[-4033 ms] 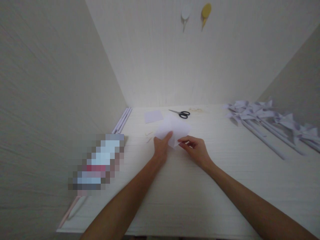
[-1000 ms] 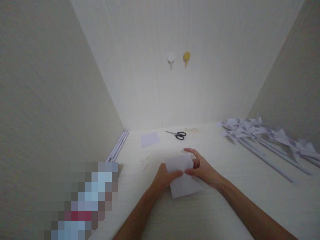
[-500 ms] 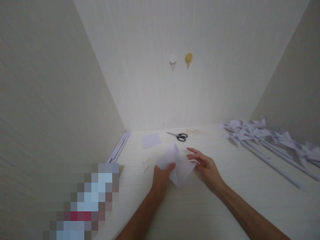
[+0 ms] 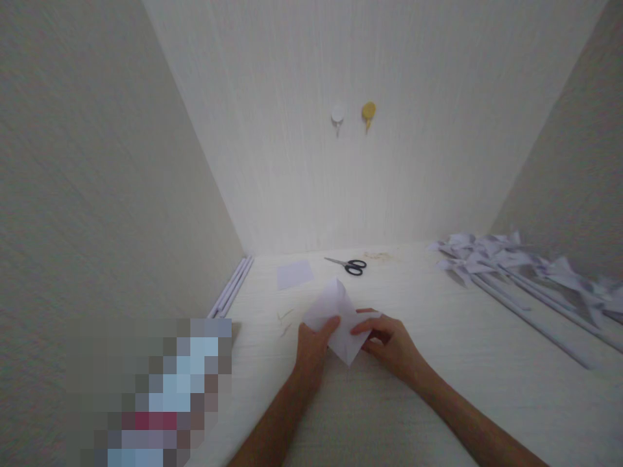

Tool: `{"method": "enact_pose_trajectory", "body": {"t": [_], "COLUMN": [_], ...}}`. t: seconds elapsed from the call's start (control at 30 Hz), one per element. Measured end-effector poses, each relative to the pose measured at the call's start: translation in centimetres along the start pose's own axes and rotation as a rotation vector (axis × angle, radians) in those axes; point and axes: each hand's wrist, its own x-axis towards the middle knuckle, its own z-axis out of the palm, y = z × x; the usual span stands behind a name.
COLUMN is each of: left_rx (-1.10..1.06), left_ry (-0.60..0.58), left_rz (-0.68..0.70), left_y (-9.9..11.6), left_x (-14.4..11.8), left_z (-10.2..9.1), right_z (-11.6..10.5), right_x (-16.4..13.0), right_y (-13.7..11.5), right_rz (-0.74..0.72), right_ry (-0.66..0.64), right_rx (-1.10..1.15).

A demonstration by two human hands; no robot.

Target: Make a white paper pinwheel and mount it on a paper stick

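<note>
A pale lilac paper square (image 4: 338,318) is held up a little above the white table (image 4: 428,389), turned like a diamond. My left hand (image 4: 311,347) pinches its left corner between thumb and fingers. My right hand (image 4: 392,344) grips its right side, thumb on top. Both hands are close together near the middle of the table.
Black-handled scissors (image 4: 349,264) and another lilac paper square (image 4: 294,274) lie at the back. Several paper pinwheels on sticks (image 4: 506,272) lie at the right. Thin rolled paper sticks (image 4: 231,288) run along the left wall. Two hooks (image 4: 353,113) hang on the back wall.
The paper lay partly flat a second ago; I have lifted and turned it to a diamond. My right hand has closed onto its right side.
</note>
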Motion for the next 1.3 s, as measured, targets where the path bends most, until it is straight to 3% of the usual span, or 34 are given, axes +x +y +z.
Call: {"method": "enact_pose_trajectory", "body": {"t": [0.23,0.57,1.3], "left_rx": [0.115,0.200,0.256], "left_ry": [-0.016,-0.057,-0.042], "left_rz": [0.014,0.059,0.026], "left_y": [0.3,0.6,0.5], "left_x": [-0.3,-0.7,-0.7], "left_z": [0.3,0.5,0.4], "right_z": [0.8,1.1,0.9], "right_x": [0.3,0.3,0.3], "right_y": [-1.1,-1.0,-0.7], "right_rz": [0.136,0.130,0.143], "right_ry": [0.112,0.143,0.155], "right_rx": [0.018,-0.082,-0.192]}}
